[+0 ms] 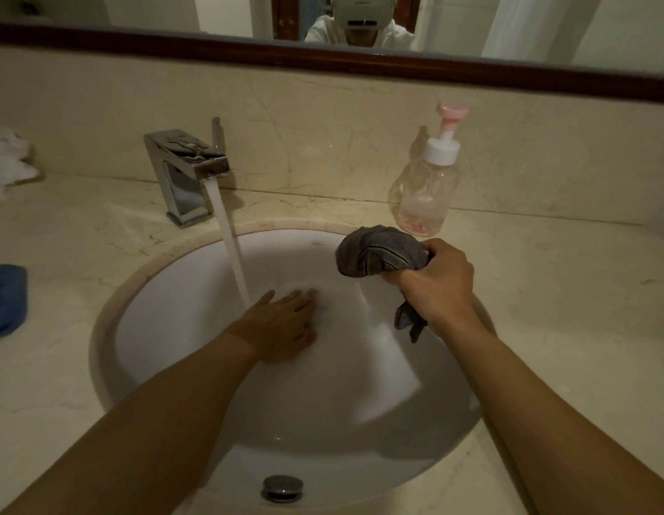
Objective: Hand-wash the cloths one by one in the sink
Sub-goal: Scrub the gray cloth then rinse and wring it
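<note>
The room is dim and yellowish. The faucet (183, 158) shines at ten o'clock. Edges bend, like the mirror frame (323, 63) at twelve o'clock.

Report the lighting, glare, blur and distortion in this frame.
Head view: dim, warm light; wide-angle bends the mirror frame; highlights glint on the faucet; the water stream smears white; shadow fills the near wall of the sink; the left hand looks soft, the right hand gripping the grey cloth sharper.

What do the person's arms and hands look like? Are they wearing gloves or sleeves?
No gloves and no sleeves show. The left forearm and right forearm are uncovered down to the picture's edge. The left hand and right hand carry no ring, watch or bracelet that I can see.
</note>
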Tool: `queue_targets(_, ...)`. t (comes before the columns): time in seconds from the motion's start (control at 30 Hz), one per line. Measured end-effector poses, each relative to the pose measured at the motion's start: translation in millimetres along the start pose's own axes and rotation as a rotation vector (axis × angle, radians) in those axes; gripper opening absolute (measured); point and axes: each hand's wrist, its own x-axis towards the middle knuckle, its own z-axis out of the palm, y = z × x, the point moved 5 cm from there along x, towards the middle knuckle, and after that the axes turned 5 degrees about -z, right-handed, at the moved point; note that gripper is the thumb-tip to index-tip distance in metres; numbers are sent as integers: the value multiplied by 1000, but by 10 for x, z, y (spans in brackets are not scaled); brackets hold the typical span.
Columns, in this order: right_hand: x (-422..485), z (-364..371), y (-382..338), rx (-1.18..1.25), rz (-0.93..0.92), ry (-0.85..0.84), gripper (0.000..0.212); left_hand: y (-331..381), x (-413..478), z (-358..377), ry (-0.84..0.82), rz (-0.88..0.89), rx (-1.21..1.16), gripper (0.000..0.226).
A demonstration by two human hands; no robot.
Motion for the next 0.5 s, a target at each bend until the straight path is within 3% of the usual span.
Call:
queue_targets(0.23, -6, -11, -26, -4, -11, -14, 33, 35, -50, 68, -94, -48, 49, 66)
queue_targets(0.5, -27, -17, -31, -2, -11, -21, 32, 71, -30, 59, -273, -174, -72, 65)
